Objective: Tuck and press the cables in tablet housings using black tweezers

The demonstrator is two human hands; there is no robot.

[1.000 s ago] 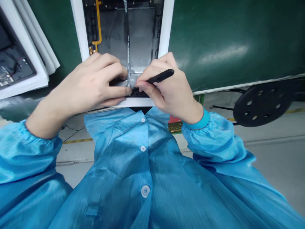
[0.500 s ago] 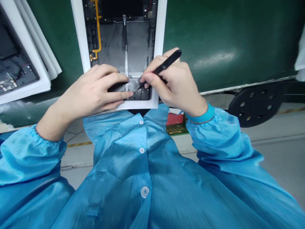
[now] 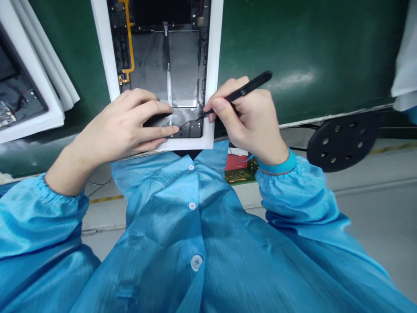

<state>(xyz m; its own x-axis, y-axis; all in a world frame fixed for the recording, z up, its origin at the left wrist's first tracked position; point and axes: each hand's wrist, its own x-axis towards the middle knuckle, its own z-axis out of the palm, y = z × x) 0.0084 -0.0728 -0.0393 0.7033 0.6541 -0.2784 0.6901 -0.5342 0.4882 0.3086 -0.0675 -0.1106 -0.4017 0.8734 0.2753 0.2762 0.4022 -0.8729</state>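
An opened black device casing (image 3: 146, 56) lies on white sheets (image 3: 212, 65), with an orange flex cable (image 3: 130, 48) along its left side. My left hand (image 3: 122, 124) rests on the casing's lower left part, fingers spread, its index fingertip beside a thin dark red wire (image 3: 186, 123). In my right hand (image 3: 247, 117) is a black pen-like tool (image 3: 250, 84), pinched between thumb and fingers. The tool's tip is at the right end of the wire, near the casing's lower right corner. Whether the tip grips the wire is too small to tell.
Another opened device (image 3: 19, 87) lies on stacked white sheets at the left of the green tabletop (image 3: 260, 39). Below the table's front edge are a black stool seat (image 3: 345, 141) and a green circuit board (image 3: 241, 175) with a red piece.
My right hand and the tool have moved right, away from my left fingertips. The wire now shows stretched between them. My left hand keeps its place on the casing; the whole view has shifted slightly.
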